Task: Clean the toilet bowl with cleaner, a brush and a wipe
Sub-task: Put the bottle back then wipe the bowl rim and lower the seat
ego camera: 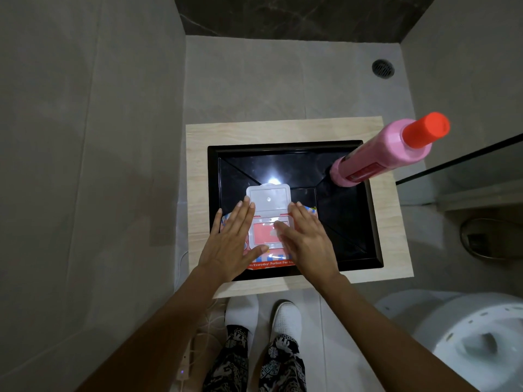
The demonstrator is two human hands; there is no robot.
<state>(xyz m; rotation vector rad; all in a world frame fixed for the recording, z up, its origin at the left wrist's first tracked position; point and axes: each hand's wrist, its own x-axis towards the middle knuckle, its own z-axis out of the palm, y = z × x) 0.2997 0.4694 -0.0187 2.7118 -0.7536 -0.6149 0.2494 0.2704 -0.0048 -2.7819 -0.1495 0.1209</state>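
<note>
A pack of wet wipes (268,241) lies in a black tray (351,222) on a pale wooden bench (393,222), towards the tray's near left corner, its white flip lid (267,198) standing open. Both hands lie flat on the pack with straight fingers: the left hand (235,244) on its left side, the right hand (307,241) on its right, thumb at the pink opening. A pink cleaner bottle (379,159) with a red cap (426,128) stands upright in the tray's far right corner. The white toilet bowl (467,335) sits on the floor beyond the bench's near right corner.
</note>
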